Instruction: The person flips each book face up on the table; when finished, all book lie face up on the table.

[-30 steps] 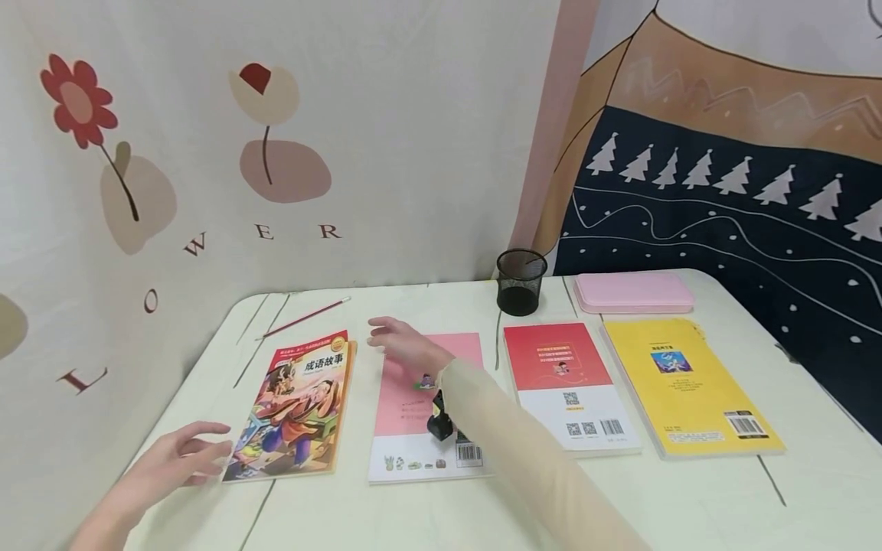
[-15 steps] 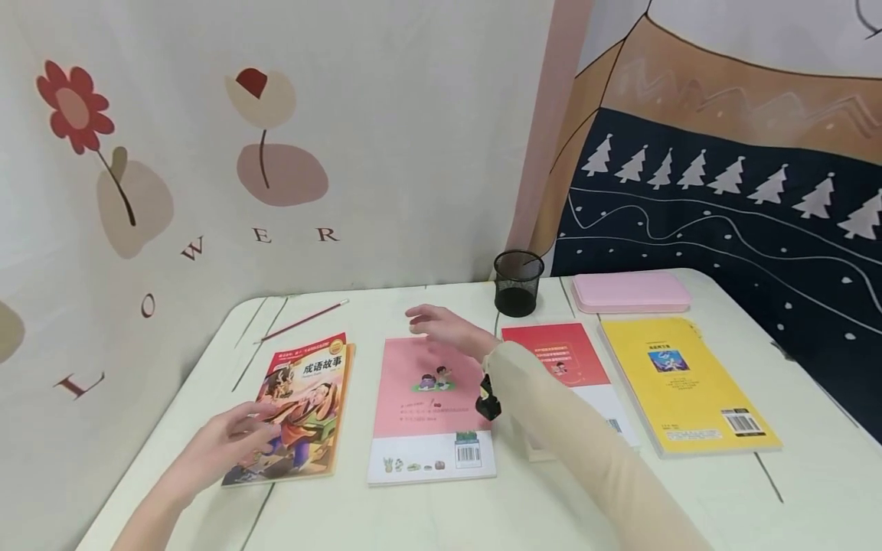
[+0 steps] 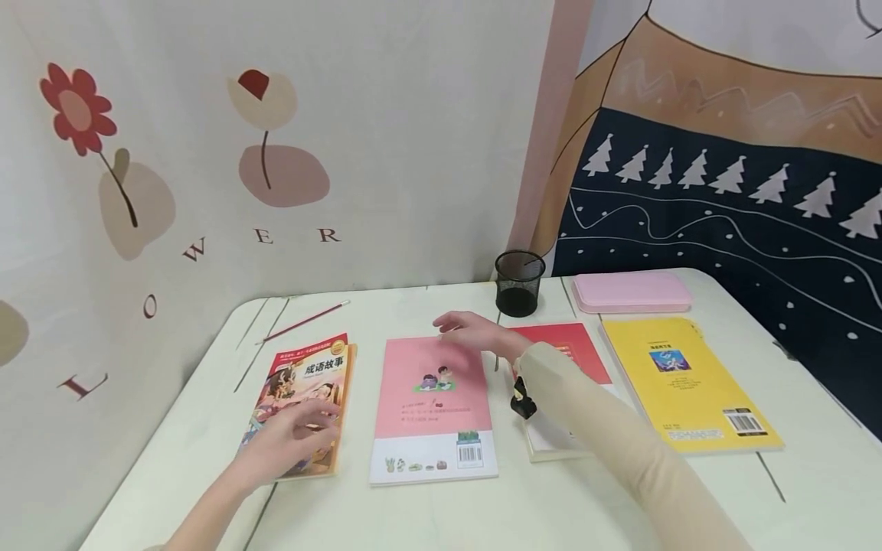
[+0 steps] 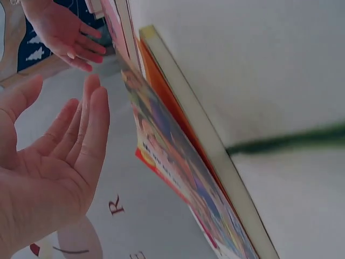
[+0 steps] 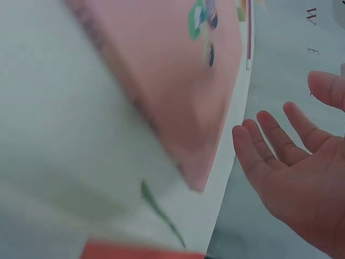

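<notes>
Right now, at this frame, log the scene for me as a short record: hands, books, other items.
Left hand: above the illustrated book, holding nothing
Right hand: over the far right corner of the pink-and-white book, holding nothing
Other books: red-and-white book, partly hidden by the right sleeve; yellow book, rightmost
Pencil: lying beyond the illustrated book
Mesh cup: upright, left of the pink case
Pink case: lying beyond the yellow book

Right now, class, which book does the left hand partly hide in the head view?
The leftmost book, with its big colourful cover picture. The left hand overlaps only this; the pink-and-white book, red-and-white book and yellow book lie farther right.
</notes>
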`<state>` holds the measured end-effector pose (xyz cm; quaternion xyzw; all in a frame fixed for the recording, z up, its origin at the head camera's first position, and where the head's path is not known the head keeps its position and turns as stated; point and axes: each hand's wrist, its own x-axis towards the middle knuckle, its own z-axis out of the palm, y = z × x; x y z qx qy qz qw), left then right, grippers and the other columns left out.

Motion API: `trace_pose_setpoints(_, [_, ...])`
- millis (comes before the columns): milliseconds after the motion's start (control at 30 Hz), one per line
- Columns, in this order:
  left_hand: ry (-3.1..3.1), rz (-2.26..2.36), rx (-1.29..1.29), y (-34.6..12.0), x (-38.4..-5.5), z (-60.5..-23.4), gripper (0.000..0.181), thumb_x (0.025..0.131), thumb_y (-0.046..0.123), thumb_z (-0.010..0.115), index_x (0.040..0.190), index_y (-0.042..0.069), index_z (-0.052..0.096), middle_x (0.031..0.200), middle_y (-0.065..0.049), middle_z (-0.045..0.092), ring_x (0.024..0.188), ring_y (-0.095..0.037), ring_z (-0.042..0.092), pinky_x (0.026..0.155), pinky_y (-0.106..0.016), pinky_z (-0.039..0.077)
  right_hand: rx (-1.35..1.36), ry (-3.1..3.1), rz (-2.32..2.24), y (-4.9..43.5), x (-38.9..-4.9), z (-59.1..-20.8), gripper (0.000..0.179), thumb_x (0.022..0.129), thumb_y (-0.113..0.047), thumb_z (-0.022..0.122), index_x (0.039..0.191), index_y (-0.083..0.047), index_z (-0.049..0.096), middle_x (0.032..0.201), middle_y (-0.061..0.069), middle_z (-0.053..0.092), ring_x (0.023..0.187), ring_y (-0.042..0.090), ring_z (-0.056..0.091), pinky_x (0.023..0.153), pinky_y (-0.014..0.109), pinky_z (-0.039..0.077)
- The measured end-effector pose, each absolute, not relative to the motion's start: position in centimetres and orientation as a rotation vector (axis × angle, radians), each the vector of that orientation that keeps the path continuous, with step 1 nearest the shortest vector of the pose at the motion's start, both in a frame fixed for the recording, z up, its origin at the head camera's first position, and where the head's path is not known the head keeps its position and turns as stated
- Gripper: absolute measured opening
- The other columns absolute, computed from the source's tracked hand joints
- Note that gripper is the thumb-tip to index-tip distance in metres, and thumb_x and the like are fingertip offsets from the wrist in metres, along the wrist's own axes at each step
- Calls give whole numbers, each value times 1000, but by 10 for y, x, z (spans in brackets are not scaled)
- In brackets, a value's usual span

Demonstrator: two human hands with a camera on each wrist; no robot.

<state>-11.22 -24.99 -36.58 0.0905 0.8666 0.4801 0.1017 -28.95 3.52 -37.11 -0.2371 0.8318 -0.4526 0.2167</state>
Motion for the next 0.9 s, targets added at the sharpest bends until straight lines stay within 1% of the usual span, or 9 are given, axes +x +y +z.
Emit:
trace_pose_setpoints(133, [2455,1436,206,-237,-112,-367,43,82,21,64,116,-1,49,102,-16,55,73,-24,60,56,-32,51,-634,2354,-1194,46,-292,-371,38,87,-15,52,123,-3,48,120,14,50,111,25,44,93,40,34])
trace_pose_setpoints(300, [2412,1384,262,-228,-112,-370,47,81,23,65,117,-1,48,110,-21,52,71,-23,60,53,-35,50,-566,2376,-1147,57,-298,-375,37,87,-16,54,122,-4,48,118,13,51,107,24,47,88,38,40])
trace_pose_setpoints(567, [2357,1300,280,-219,-108,-378,49,79,25,66,119,3,49,118,-22,45,61,-23,59,48,-35,49,-440,2411,-1108,67,-311,-384,38,85,-18,58,121,-7,50,115,11,52,92,23,52,79,33,45])
trace_pose_setpoints(733, [2252,1382,272,-216,-105,-381,52,78,23,67,121,3,45,121,-24,41,65,-25,60,49,-38,49,-421,2428,-1061,70,-312,-382,39,84,-17,58,121,-6,50,113,12,53,85,23,53,80,34,44])
trace_pose_setpoints(900, [2188,1452,246,-215,-104,-382,56,78,21,67,124,0,42,116,-26,42,70,-27,60,54,-39,51,-444,2416,-1021,69,-311,-381,39,84,-18,59,120,-5,51,115,12,53,86,22,53,81,34,44])
